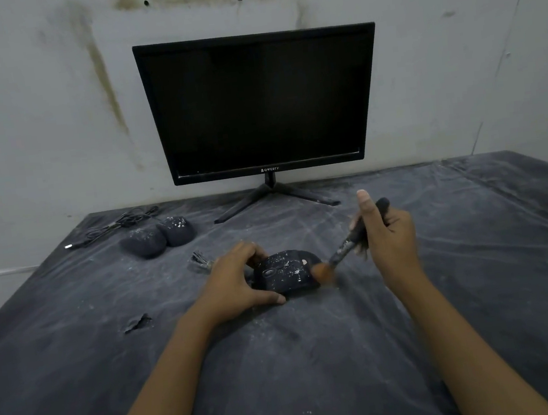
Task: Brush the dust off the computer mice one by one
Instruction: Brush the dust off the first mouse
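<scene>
The brush bristles smear into an orange blur against the mouse, whose left flank hides under the left hand. The right hand covers the handle's middle. Both forearms run off the bottom edge (elbows unseen). The far mice merge together, their cables unclear.

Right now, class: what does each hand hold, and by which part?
The left hand steadies the dusty mouse by its left end and near side. The right hand holds the brush by the middle of its handle, bristles on the mouse.
</scene>
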